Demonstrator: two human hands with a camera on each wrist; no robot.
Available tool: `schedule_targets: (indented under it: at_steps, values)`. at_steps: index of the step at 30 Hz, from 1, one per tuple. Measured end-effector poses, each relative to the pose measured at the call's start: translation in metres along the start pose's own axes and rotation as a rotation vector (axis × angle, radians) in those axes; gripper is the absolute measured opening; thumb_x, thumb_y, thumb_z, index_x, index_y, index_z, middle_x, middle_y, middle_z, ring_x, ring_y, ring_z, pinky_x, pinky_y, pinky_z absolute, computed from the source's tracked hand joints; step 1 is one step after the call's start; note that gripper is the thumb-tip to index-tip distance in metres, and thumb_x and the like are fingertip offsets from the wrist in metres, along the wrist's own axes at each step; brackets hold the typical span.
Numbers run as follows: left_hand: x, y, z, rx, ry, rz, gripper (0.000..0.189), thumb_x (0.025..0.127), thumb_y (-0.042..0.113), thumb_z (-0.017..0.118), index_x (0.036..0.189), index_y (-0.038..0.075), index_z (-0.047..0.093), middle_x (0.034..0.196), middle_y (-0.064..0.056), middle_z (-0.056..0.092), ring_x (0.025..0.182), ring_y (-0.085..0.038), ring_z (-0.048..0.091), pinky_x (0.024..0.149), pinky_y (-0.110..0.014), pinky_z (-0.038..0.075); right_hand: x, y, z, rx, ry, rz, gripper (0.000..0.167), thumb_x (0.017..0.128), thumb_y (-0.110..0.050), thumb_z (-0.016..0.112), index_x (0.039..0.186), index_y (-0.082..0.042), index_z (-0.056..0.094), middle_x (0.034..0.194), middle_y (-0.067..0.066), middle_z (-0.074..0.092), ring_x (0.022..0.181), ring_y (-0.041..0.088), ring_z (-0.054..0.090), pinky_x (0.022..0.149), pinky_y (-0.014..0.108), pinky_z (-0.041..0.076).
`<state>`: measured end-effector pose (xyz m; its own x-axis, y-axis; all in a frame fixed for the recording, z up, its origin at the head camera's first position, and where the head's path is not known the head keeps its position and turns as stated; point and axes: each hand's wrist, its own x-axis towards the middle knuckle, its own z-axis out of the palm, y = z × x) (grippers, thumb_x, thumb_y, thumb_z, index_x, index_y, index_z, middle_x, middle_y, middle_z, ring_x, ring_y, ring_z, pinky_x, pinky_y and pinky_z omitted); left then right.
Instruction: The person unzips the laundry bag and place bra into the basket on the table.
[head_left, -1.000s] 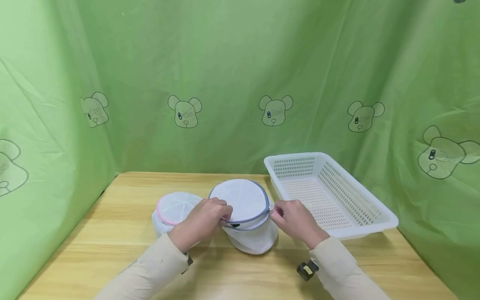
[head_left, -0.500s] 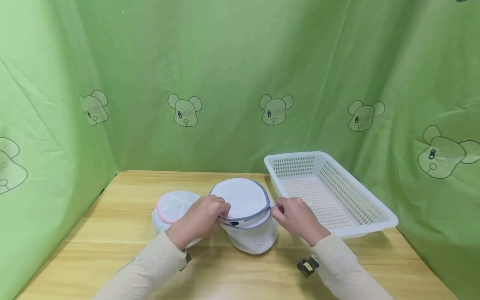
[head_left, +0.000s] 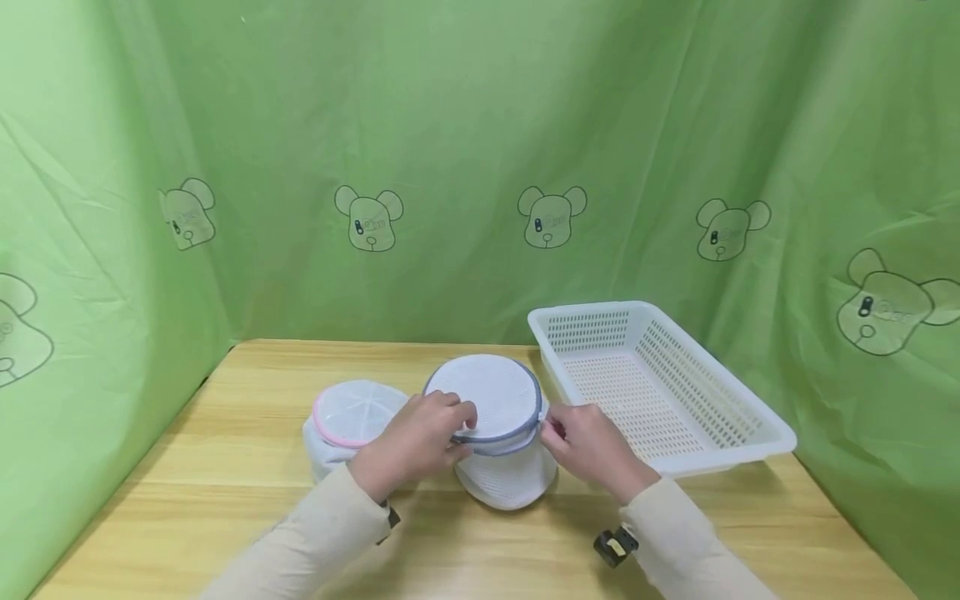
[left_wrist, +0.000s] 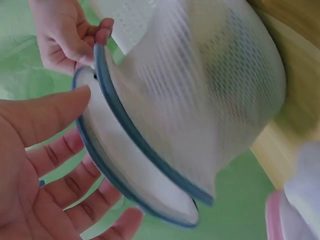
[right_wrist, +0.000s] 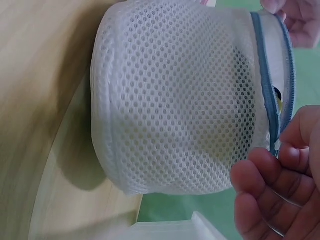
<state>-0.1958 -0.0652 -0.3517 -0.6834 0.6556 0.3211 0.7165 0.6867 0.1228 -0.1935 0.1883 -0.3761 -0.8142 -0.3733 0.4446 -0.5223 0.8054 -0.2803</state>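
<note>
A white mesh laundry bag (head_left: 506,483) with a blue-edged round lid (head_left: 487,387) stands upright on the table. A gap shows between lid and body at the zip, with something dark and yellow just inside (right_wrist: 278,95). My right hand (head_left: 596,442) pinches the small zipper pull (right_wrist: 277,145) at the bag's right side. My left hand (head_left: 416,437) is at the lid's front left edge; in the left wrist view its thumb and fingers are spread about the rim, not curled round it. Beside it stands a second whitish bag (head_left: 360,412) with a pink rim.
At the right, a white slotted plastic basket (head_left: 712,462) stands close to my right hand. A wooden table (head_left: 247,400) lies under everything. Green curtains (head_left: 457,125) with bear-like drawings hang around the back and both sides.
My left fingers have loosened from the lid edge and spread. The front gap under the lid looks narrower. My right hand stays nearly in place at the zipper pull.
</note>
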Motion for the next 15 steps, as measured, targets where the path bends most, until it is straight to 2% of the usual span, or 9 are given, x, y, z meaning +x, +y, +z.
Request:
schedule_targets:
  at_steps: [6, 15]
  values:
    - [0.010, 0.014, 0.004, 0.016, 0.007, 0.002, 0.028, 0.080, 0.031, 0.079, 0.097, 0.015, 0.062, 0.086, 0.001, 0.060, 0.080, -0.020, 0.060, 0.070, -0.036, 0.051, -0.003, -0.008, -0.003, 0.022, -0.038, 0.000, 0.028, 0.086, -0.010, 0.061, 0.062, -0.017, 0.050, 0.053, -0.012, 0.041, 0.047, 0.002, 0.037, 0.041, 0.019, 0.036]
    - [0.021, 0.030, 0.004, 0.061, 0.019, 0.018, 0.028, 0.082, 0.036, 0.077, 0.094, 0.015, 0.063, 0.083, 0.004, 0.058, 0.075, -0.015, 0.057, 0.062, -0.029, 0.047, -0.007, -0.019, -0.002, 0.047, -0.026, -0.072, 0.026, 0.085, -0.007, 0.060, 0.062, -0.017, 0.051, 0.053, -0.013, 0.039, 0.046, -0.001, 0.033, 0.040, 0.017, 0.033]
